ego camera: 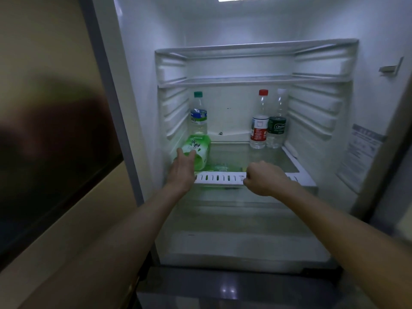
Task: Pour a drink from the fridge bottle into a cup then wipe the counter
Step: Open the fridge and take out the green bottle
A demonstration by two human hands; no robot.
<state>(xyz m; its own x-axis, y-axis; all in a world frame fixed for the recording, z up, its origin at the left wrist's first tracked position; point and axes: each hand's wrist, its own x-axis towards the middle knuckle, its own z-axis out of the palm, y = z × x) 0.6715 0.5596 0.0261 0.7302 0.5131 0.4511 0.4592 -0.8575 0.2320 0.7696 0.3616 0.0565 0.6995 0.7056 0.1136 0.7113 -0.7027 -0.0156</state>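
Observation:
I look into an open fridge. A green-labelled tea bottle (197, 151) stands at the front left of the glass shelf (240, 156), tilted slightly. My left hand (182, 172) wraps its fingers around the bottle's lower part. My right hand (263, 178) is a closed fist resting on the shelf's white front rail (219, 178), apparently empty. No cup or counter is in view.
Three more bottles stand at the back of the same shelf: a green-capped one (198, 114) at left, a red-capped one (259, 121) and a dark-labelled one (277, 121) at right. An upper shelf (225, 81) is bare. A beige wall (44, 63) lies left.

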